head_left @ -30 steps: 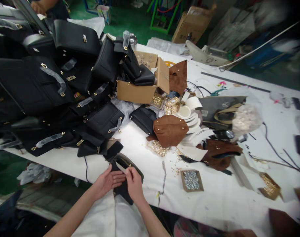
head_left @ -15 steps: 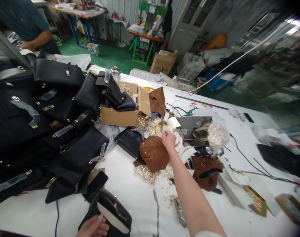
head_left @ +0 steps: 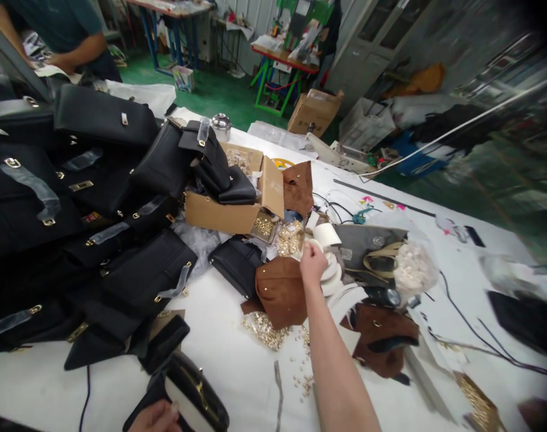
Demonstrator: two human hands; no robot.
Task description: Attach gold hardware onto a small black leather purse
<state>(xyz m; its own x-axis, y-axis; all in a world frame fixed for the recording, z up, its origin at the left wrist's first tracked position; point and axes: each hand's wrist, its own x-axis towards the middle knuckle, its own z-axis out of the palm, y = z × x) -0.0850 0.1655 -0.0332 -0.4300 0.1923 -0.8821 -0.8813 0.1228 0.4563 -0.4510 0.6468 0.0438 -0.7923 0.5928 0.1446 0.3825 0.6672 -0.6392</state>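
Observation:
At the bottom, my left hand [head_left: 157,416] has its fingers curled on a small black handbag [head_left: 200,390] with gold hardware and a pale side panel. My right hand [head_left: 313,264] reaches far across the table with fingers closed. It is beside rolls of white tape [head_left: 331,273], at a bag of gold fittings [head_left: 290,237]. What its fingers hold, if anything, is too small to make out. A brown suede piece [head_left: 280,288] with gold studs lies just left of the right wrist, above loose gold studs [head_left: 264,330].
Black handbags [head_left: 107,120] pile up on the left, beside an open cardboard box [head_left: 222,213]. Right of my forearm lie another brown suede piece [head_left: 385,324], a grey bag [head_left: 352,240] and a clear plastic bag [head_left: 415,264]. A co-worker [head_left: 71,36] stands beyond the table.
The view has shifted, so the far table and floor items sit farther right. My right hand stays closed by the tape rolls; my left hand stays at the small black handbag.

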